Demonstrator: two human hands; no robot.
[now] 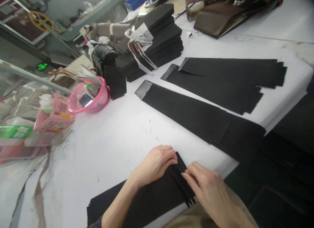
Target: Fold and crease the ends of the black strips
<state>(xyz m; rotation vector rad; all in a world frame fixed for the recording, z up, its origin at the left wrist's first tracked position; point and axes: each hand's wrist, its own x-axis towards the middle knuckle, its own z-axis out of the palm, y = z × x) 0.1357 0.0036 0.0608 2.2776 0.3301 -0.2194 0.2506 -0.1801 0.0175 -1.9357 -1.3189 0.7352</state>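
A stack of long black strips point(147, 201) lies on the white table point(117, 136) right in front of me. My left hand point(154, 164) rests curled on the far end of this stack, fingers bent over the strip ends. My right hand point(208, 188) pinches the fanned edges of the same strip ends point(183, 179) from the right. Beyond them lie further long black strips point(191, 113), one with a grey end, and two more overlapping strips point(228, 77) further back.
A tall pile of black sheets point(157, 41) tied with white ribbon stands at the back. A pink bowl point(89, 98) and a pink carton point(55, 115) sit at the left. Brown leather pieces point(220, 18) lie at the far right. Dark material point(289, 156) covers the right edge.
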